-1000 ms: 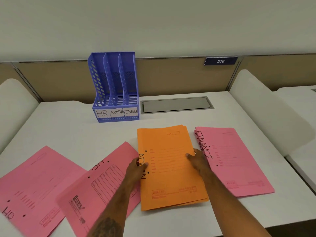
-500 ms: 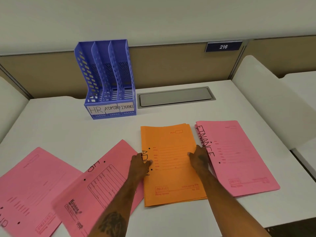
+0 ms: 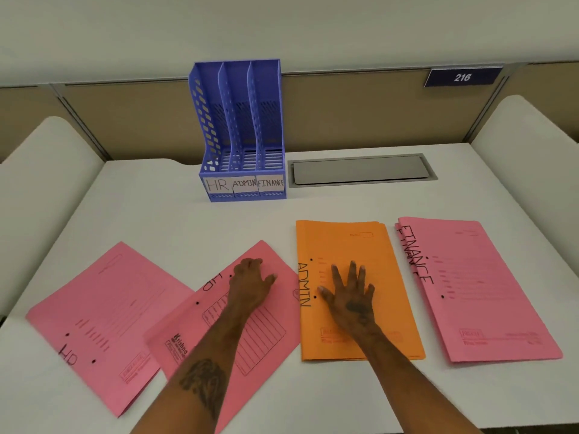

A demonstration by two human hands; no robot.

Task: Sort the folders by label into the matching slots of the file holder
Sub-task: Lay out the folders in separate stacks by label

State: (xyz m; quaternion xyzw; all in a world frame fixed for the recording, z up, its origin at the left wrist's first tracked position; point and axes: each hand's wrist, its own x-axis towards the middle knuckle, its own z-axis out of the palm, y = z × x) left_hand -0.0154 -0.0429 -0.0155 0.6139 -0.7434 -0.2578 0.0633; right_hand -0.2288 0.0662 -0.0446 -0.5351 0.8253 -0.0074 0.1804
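Note:
A blue file holder (image 3: 241, 133) with slots labelled HR, ADMIN and FINANCE stands at the back of the white desk (image 3: 156, 214); its slots look bare. In front lie an orange ADMIN folder stack (image 3: 391, 308), a pink FINANCE folder stack (image 3: 488, 292), a pink HR folder (image 3: 103, 314) at the left, and a tilted pink folder (image 3: 269, 333) beside it with its label partly hidden. My left hand (image 3: 250, 281) rests on the tilted pink folder with fingers bent. My right hand (image 3: 349, 294) lies flat with spread fingers on the orange stack.
A grey cable hatch (image 3: 360, 169) is set into the desk right of the holder. Beige partition panels run along the back, with a blue sign (image 3: 462, 77) reading 216. White rounded dividers (image 3: 532, 145) flank the desk on both sides.
My left hand has moved off the orange stack's left edge onto the tilted pink folder. My right hand has slid from the stack's right edge to its middle and flattened.

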